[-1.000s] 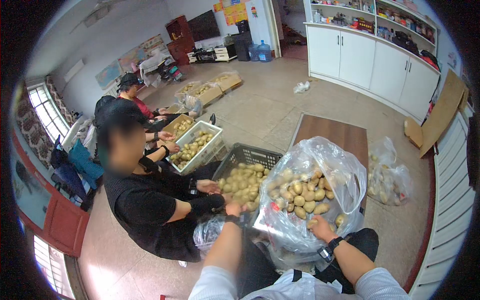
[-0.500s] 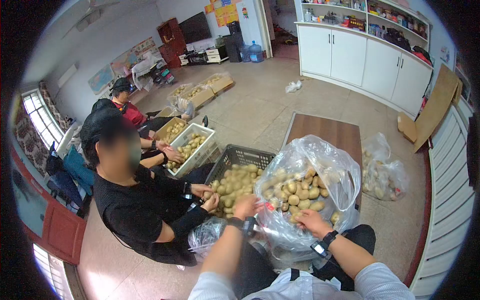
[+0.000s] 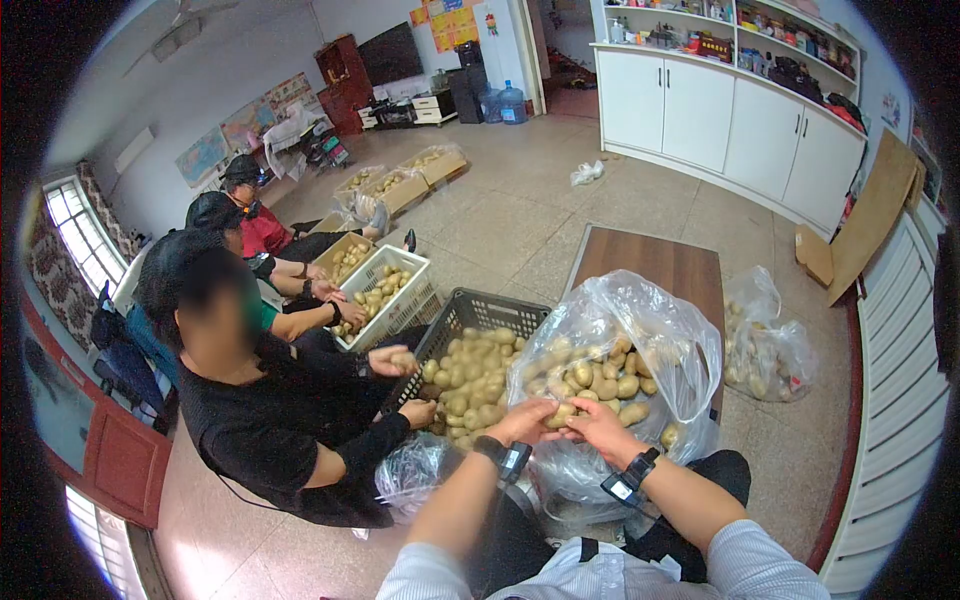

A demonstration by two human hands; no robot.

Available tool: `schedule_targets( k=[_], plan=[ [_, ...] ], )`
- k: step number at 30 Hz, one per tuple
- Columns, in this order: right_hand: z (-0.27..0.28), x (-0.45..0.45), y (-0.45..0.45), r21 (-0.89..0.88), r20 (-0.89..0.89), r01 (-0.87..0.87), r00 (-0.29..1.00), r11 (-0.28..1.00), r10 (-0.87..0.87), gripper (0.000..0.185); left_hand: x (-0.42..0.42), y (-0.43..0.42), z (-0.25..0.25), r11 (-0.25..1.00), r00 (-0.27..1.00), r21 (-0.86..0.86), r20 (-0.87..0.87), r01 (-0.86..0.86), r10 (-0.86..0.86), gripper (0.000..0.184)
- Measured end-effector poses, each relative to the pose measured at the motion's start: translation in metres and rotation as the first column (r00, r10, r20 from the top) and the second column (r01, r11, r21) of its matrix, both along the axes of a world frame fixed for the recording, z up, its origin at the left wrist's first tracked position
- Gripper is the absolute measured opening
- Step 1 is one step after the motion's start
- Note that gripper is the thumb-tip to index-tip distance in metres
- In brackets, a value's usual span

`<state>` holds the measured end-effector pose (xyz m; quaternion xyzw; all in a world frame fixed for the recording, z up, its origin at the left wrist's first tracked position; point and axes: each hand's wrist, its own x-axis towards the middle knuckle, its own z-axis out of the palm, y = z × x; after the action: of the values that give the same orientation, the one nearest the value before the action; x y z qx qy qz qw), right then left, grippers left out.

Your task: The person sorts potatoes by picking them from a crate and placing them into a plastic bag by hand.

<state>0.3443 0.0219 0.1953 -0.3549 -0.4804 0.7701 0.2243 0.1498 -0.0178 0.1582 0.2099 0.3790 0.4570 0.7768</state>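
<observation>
My left hand [image 3: 524, 422] and my right hand [image 3: 600, 424] meet at the near side of a clear plastic bag [image 3: 690, 365]. Between their fingertips is a potato [image 3: 563, 413], gripped by both. Several potatoes [image 3: 607, 383] lie in the open bag, right behind my hands. To the left of the bag, a dark crate [image 3: 515, 312] holds many more potatoes. Each wrist wears a dark band with a small device.
A person in black [image 3: 270, 420] sits at the left, hands by the crate. Other people sit beyond, near a white crate [image 3: 415, 300] and boxes. A brown board [image 3: 650, 262] lies behind the bag; another potato bag [image 3: 765, 350] stands right.
My left hand has moved right from the crate side to meet my right hand, which has shifted slightly left with a potato. The person in black has leaned back and moved their hands apart.
</observation>
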Motion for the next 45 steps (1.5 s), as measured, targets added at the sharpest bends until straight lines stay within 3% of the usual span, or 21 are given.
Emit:
schedule_targets(
  k=[2,8,12,14,15,16,17,18,19,20,22,23,24,25,26,31,34,37,41,43,45],
  plan=[
    [-0.005,-0.003,0.003,0.134,0.078,-0.050,0.996,0.990,0.040,0.039,0.004,-0.004,0.012,0.999,0.991,-0.025,-0.129,-0.041,0.037,0.036],
    [-0.055,-0.006,0.012,0.407,0.060,0.030,0.996,0.913,-0.060,0.035,0.000,0.001,-0.007,1.000,0.992,-0.005,-0.125,-0.008,0.008,0.030],
    [-0.057,0.012,0.005,0.374,0.137,0.089,0.979,0.923,-0.150,0.039,-0.005,0.003,-0.004,0.995,0.992,-0.051,-0.094,-0.090,0.085,0.032],
    [-0.067,0.032,0.006,0.776,0.347,-0.101,0.893,0.623,-0.287,0.038,-0.011,0.006,-0.010,0.962,0.962,-0.056,-0.071,-0.268,0.264,0.029],
    [-0.070,0.041,0.007,0.776,0.347,-0.100,0.892,0.623,-0.289,0.038,-0.020,0.008,-0.020,0.962,0.963,-0.056,-0.071,-0.266,0.262,0.029],
    [-0.069,0.051,0.007,0.730,0.472,-0.180,0.831,0.659,-0.296,0.038,-0.034,0.010,-0.042,0.934,0.840,0.352,-0.488,-0.058,0.237,0.028],
    [-0.066,0.060,0.005,0.673,0.588,-0.252,0.753,0.695,-0.296,0.039,-0.037,0.011,-0.045,0.864,0.706,0.484,-0.659,0.135,0.259,0.027],
    [-0.062,0.069,0.003,0.673,0.588,-0.250,0.752,0.696,-0.298,0.039,-0.040,0.011,-0.048,0.761,0.532,0.569,-0.768,0.311,0.356,0.026],
    [-0.056,0.078,0.000,0.669,0.659,-0.325,0.675,0.669,-0.332,0.038,-0.040,0.011,-0.045,0.886,0.826,0.433,-0.430,-0.164,0.364,0.027],
    [-0.051,0.084,-0.003,0.655,0.719,-0.398,0.589,0.642,-0.368,0.037,-0.038,0.010,-0.039,0.871,0.872,0.039,-0.003,-0.489,0.489,0.028],
    [-0.045,0.087,-0.007,0.619,0.765,-0.426,0.517,0.660,-0.384,0.037,-0.047,0.006,-0.041,0.837,0.837,0.048,-0.016,-0.545,0.547,0.026],
    [-0.043,0.089,-0.008,0.581,0.805,-0.451,0.442,0.678,-0.396,0.036,-0.058,0.004,-0.042,0.900,0.529,0.395,-0.732,-0.186,0.431,0.029],
    [-0.051,0.091,-0.008,0.581,0.805,-0.448,0.441,0.679,-0.397,0.036,-0.064,0.002,-0.045,0.900,-0.240,0.306,-0.891,0.310,0.385,0.035],
    [-0.058,0.093,-0.008,0.613,0.788,-0.482,0.429,0.626,-0.442,0.037,-0.063,-0.002,-0.045,0.877,-0.291,0.413,-0.832,0.245,0.473,0.048],
    [-0.065,0.095,-0.009,0.641,0.768,-0.516,0.418,0.569,-0.486,0.038,-0.066,-0.003,-0.043,0.876,-0.291,0.413,-0.831,0.248,0.474,0.048],
    [-0.074,0.097,-0.016,0.616,0.787,-0.527,0.380,0.585,-0.487,0.028,-0.089,-0.015,-0.044,0.944,-0.427,0.222,-0.850,0.243,0.309,0.055],
    [-0.082,0.099,-0.016,0.614,0.787,-0.544,0.362,0.572,-0.500,0.026,-0.108,-0.015,-0.065,0.967,-0.486,0.172,-0.839,0.190,0.245,0.048],
    [-0.090,0.101,-0.014,0.599,0.796,-0.558,0.341,0.574,-0.500,0.025,-0.108,-0.022,-0.071,0.955,-0.487,0.270,-0.822,0.119,0.293,0.050],
    [-0.102,0.104,-0.011,0.566,0.818,-0.588,0.313,0.578,-0.483,0.024,-0.116,-0.029,-0.076,0.970,-0.453,0.225,-0.858,0.096,0.243,0.057],
    [-0.128,0.108,-0.002,0.572,0.814,-0.609,0.337,0.549,-0.473,0.024,-0.118,-0.030,-0.084,0.943,-0.519,0.309,-0.790,0.121,0.325,0.052],
    [-0.134,0.110,0.000,0.577,0.810,-0.629,0.360,0.520,-0.463,0.025,-0.135,-0.028,-0.111,0.933,-0.497,0.332,-0.792,0.136,0.354,0.053]
  ],
)
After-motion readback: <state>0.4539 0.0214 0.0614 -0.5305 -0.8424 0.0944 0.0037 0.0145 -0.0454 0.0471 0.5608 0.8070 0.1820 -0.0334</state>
